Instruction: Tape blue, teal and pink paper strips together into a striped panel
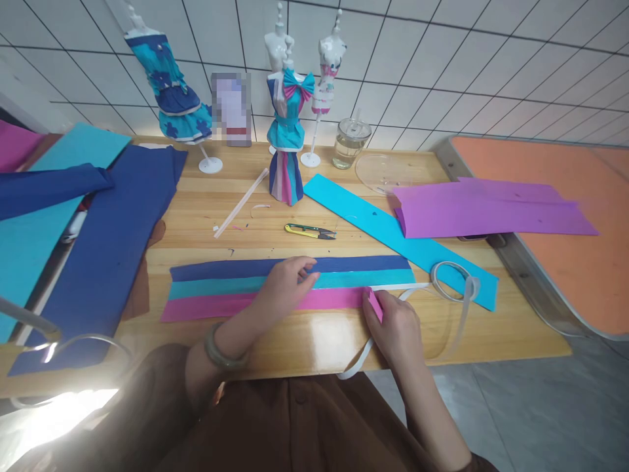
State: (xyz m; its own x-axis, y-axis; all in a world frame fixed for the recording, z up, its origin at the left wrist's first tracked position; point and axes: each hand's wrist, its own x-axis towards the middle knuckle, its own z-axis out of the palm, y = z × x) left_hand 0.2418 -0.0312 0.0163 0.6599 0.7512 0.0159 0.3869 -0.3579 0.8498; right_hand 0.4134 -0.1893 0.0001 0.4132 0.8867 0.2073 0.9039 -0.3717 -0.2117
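Note:
On the wooden table lie three long strips edge to edge: a dark blue strip [236,267], a teal strip [216,287] and a pink strip [211,306]. My left hand [286,288] rests across them near the middle, fingers apart and holding nothing. My right hand [396,321] is closed on the pink strip's right end, which is folded up between thumb and fingers. From under that end a narrow white tape [393,286] runs right along the teal edge. A loose white ribbon [361,360] hangs by my right wrist.
Yellow snips [309,231] lie behind the strips. A cyan sheet [368,213], a tape roll [449,280] and purple paper [491,210] are at right. Dressed mannequins [285,124] and a lidded glass [350,143] stand behind. Blue sheets [113,242] cover the left.

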